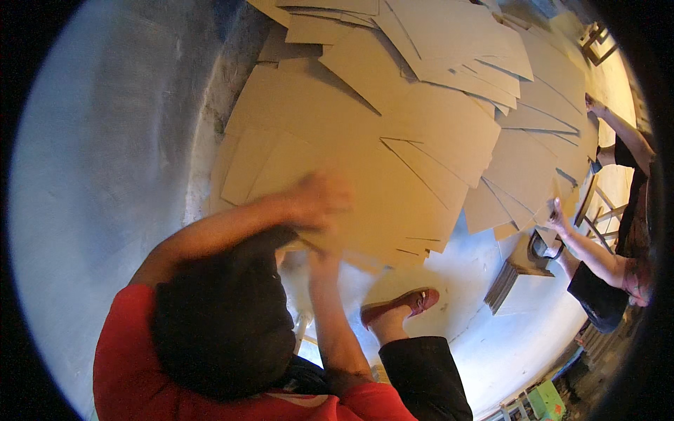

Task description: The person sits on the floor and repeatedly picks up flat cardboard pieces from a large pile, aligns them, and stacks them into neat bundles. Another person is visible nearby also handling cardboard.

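Grey floor [91, 175] fills the left side, bare and dusty. Next to it lies a big heap of flat brown cardboard sheets [421, 119], spread out and lying over one another like fallen cards. A person in a red shirt [119, 365] with dark hair leans over the near edge of the heap, and their head and arms hide part of it. That person's one hand [316, 200] reaches onto a cardboard sheet [379, 210] at the front of the heap; the hand is blurry, so I cannot tell if the fingers are spread or pinching. Their other hand [324, 261] comes up just below it, near the edge of the same sheet, and it is blurry too. A foot in a red shoe [404, 303] rests on the floor just beside the heap. Further right sits a small neat stack of cardboard pieces [507, 277] on the floor. Past that, another person's hand [558, 216] grips the right edge of the heap, with fingers closed on a sheet. Wooden frames [597, 210] stand behind that person.
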The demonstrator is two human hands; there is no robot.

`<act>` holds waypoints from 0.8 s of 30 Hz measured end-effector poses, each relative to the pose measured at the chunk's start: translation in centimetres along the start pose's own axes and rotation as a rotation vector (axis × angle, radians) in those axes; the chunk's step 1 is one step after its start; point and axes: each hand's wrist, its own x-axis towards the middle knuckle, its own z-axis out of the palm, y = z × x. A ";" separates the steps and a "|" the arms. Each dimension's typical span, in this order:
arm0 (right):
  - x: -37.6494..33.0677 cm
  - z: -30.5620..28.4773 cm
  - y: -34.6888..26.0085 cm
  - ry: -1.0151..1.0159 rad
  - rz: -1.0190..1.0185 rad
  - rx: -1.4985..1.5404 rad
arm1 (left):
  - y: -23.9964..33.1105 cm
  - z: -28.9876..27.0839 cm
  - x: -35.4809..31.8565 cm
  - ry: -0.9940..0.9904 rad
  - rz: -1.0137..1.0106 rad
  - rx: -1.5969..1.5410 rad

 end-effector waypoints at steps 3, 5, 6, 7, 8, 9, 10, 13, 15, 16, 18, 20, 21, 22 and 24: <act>-1.2 -0.3 0.7 0.057 0.086 0.171 | 3.1 -2.0 1.7 -0.151 0.090 -0.015; -1.8 -0.4 1.0 0.022 0.165 0.209 | 0.9 -3.1 1.9 -0.087 0.047 0.097; -1.5 -2.5 4.4 0.008 0.213 0.222 | 0.0 -5.6 3.4 -0.187 -0.037 0.224; -1.6 -4.3 5.3 -0.025 0.235 0.144 | -1.4 -7.5 5.2 -0.282 -0.113 0.333; -2.0 -5.3 6.1 -0.093 0.267 0.070 | -4.6 -7.1 5.1 0.065 -0.152 0.373; -2.3 -5.9 5.8 -0.215 0.278 -0.075 | -8.3 -6.5 4.0 0.409 -0.210 0.418; -2.5 -5.9 5.3 -0.252 0.317 -0.036 | -10.9 -6.9 4.1 0.435 -0.328 0.439; -2.4 -5.3 2.4 -0.174 0.479 0.372 | -14.6 -8.7 4.6 0.307 -0.638 0.297; -1.5 -4.8 0.5 -0.069 0.565 0.592 | -14.5 -8.7 5.6 0.236 -0.741 0.096; -1.3 -4.7 0.0 -0.019 0.603 0.670 | -13.2 -7.9 6.0 0.234 -0.754 -0.026; -0.6 -4.3 0.2 0.066 0.583 0.670 | -10.6 -6.0 5.7 0.197 -0.712 -0.099; -0.2 -3.8 0.5 0.084 0.516 0.596 | -8.0 -3.6 4.8 0.184 -0.538 -0.040; -0.1 -4.1 1.0 0.064 0.452 0.518 | -6.8 -2.5 4.5 0.212 -0.420 -0.021; -0.2 -4.1 1.2 0.037 0.398 0.436 | -6.2 -2.2 4.0 0.243 -0.315 -0.003; -0.1 -4.5 1.6 0.068 0.414 0.467 | -7.8 -3.4 5.5 0.443 -0.621 -0.287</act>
